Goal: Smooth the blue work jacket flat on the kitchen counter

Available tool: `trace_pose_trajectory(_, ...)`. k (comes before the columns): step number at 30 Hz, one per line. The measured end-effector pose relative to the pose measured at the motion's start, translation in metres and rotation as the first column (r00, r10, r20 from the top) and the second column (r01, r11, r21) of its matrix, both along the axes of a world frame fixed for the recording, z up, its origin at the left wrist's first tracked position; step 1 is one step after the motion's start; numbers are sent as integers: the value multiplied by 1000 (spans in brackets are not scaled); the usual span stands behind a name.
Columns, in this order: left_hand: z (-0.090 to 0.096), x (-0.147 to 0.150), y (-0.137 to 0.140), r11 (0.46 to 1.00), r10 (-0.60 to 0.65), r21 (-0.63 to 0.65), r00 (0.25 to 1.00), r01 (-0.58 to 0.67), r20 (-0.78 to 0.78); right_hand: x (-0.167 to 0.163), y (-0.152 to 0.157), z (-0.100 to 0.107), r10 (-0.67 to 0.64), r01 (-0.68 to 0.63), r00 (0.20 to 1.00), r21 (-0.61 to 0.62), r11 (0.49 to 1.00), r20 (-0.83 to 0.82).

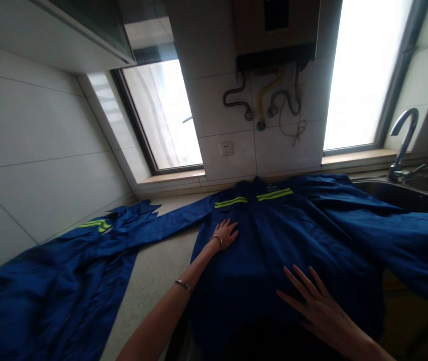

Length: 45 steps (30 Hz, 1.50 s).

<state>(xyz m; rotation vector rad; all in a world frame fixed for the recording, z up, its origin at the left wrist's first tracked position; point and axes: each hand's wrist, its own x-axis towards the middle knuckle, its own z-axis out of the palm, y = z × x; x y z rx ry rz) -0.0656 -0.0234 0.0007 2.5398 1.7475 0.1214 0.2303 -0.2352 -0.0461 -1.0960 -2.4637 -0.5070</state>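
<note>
Blue cotton work jacket with yellow-green reflective stripes [274,235] lies spread on the pale speckled tabletop [154,276], one sleeve trailing left, the other draping over the steel sink [405,193]. Left hand [224,233] and right hand [317,303] rest flat on it, fingers spread, gripping nothing. That overhanging sleeve could slip into the sink and pull the fabric askew.

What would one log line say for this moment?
left hand: flat on blue jacket near chest | right hand: flat on jacket, fingers spread | jacket: spread on counter | sink: right
</note>
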Motion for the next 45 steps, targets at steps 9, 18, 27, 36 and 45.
trace_pose_trajectory(9, -4, 2, 2, 1000, 14, 7, 1000, -14, -9, -3, -23, -11, 0, -2, 999, 32, 999, 33)
trace_pose_trajectory(18, -1, 4, -3, 1000, 5, 1, 1000, -5, -16, 15, -4, -31, 69, -73, 997, 104, 992, 45)
trace_pose_trajectory(27, 46, 57, -60, 973, 142, 221, 942, -75, -305, 45, -40, -4, -313, 88, 519, -314, 945, -796)
trace_pose_trajectory(36, 47, 141, -221, 856, -512, -268, 799, 442, -315, 39, -35, 33, -499, -295, -221, -430, 853, -838)
trace_pose_trajectory(45, -25, 144, -203, 896, -442, -260, 776, 360, -450, 31, -38, 46, -514, -376, -324, -391, 840, -794)
